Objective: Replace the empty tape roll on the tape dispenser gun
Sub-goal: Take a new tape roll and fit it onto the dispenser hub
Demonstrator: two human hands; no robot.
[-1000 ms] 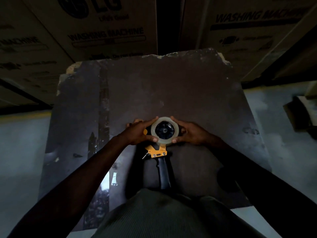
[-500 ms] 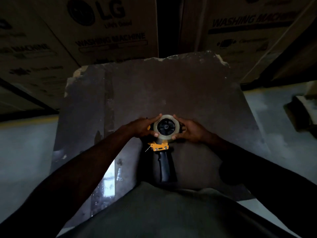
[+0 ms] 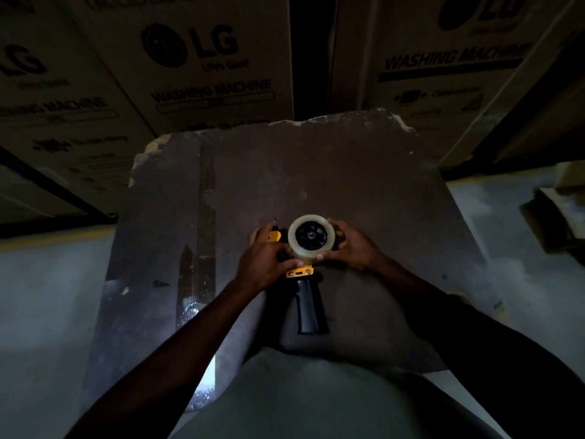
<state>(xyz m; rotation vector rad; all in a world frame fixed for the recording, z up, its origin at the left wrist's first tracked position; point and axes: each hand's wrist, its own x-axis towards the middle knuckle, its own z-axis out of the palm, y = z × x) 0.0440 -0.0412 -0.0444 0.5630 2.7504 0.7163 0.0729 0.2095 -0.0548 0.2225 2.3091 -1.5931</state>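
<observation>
There is only one view, from the head camera. It looks forward and down, close above the dark board [image 3: 332, 172]. The cardboard boxes [image 3: 202, 68] stand at 12 o'clock, farther from the camera.
</observation>
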